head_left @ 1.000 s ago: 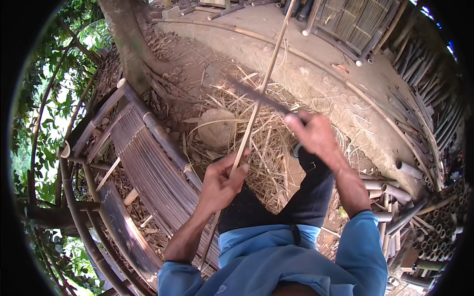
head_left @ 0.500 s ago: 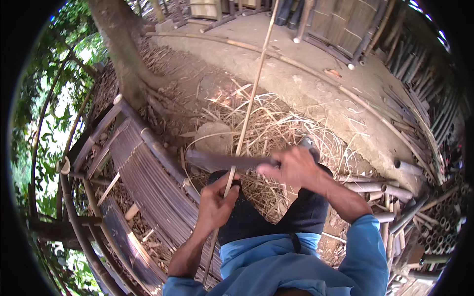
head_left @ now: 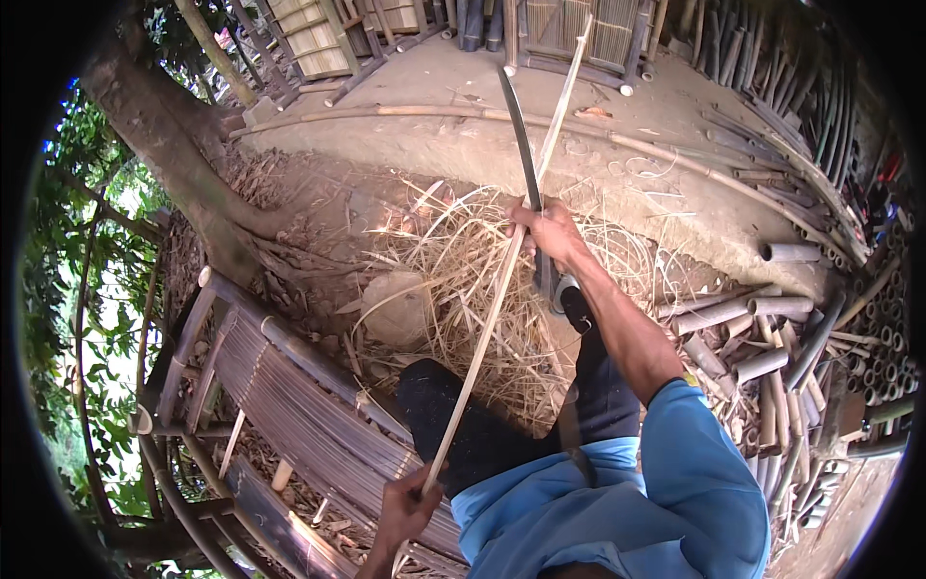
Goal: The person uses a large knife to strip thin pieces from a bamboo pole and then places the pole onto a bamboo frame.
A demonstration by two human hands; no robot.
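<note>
No packages, labels or signs readable here; outdoor yard, bare dirt ground (head_left: 463, 145) across the top middle.

Long thin pale bamboo strip (head_left: 492, 299) runs diagonally from lower centre up to the top edge. Left hand (head_left: 405, 507) closed around its lower end, fist shut, near the bottom edge beside the slatted dark bamboo bench (head_left: 289, 405). Right hand (head_left: 550, 232) is extended forward, fingers wrapped tight on the handle of a long dark curved machete blade (head_left: 521, 135), and it also touches the strip at mid-length; blade points up and away, lying just beside the strip, nearly parallel. Whether the blade edge is cutting into the strip I cannot tell.

Under the hands: pile of pale straw-coloured bamboo shavings (head_left: 463, 280) with a rounded grey stone (head_left: 400, 309) in it, left of the strip.

Edges: thick tree trunk (head_left: 183, 164) upper left, woven bamboo panels (head_left: 318, 34) at top, heap of cut grey bamboo tube sections (head_left: 772, 338) on the right. Open room is mostly the dirt patch ahead; left and right sides crowded. Person wears blue shirt (head_left: 617, 502) and dark trousers (head_left: 502, 425).
</note>
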